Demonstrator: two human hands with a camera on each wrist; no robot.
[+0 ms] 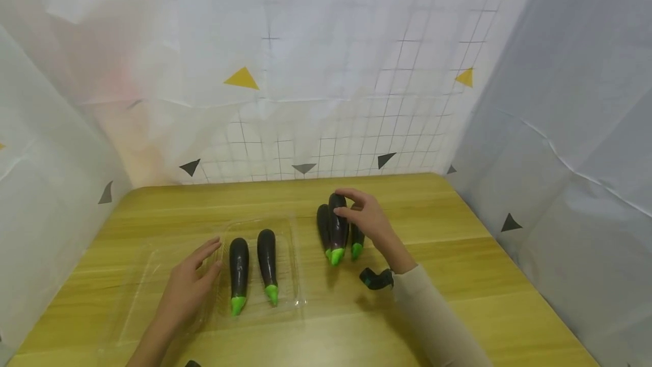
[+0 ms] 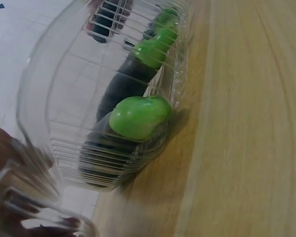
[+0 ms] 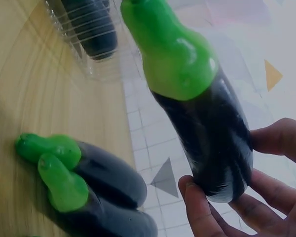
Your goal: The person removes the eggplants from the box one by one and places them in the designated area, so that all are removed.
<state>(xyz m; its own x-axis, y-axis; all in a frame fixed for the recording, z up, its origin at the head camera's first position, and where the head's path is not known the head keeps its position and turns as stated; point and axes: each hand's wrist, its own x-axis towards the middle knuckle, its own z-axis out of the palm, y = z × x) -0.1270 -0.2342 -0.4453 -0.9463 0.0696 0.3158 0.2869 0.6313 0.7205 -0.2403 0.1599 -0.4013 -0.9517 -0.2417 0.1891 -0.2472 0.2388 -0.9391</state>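
Note:
My right hand (image 1: 368, 218) holds an eggplant (image 1: 337, 231) by its rounded dark end, with the green stem end pointing toward me. The right wrist view shows fingers and thumb around that end of the eggplant (image 3: 207, 133), lifted off the table. Other eggplants lie beneath and beside it, including one (image 1: 357, 241) on the right and one (image 1: 322, 225) on the left. My left hand (image 1: 189, 282), fingers extended, is at the left edge of a clear plastic container (image 1: 297, 276). Two eggplants lie inside, one left (image 1: 239, 268) and one right (image 1: 267, 259).
The container's clear lid (image 1: 127, 304) lies folded out to the left, partly behind my left forearm. A wooden table (image 1: 407, 321) carries everything. White sheets (image 1: 326, 61) with triangles and grid lines stand behind and at both sides.

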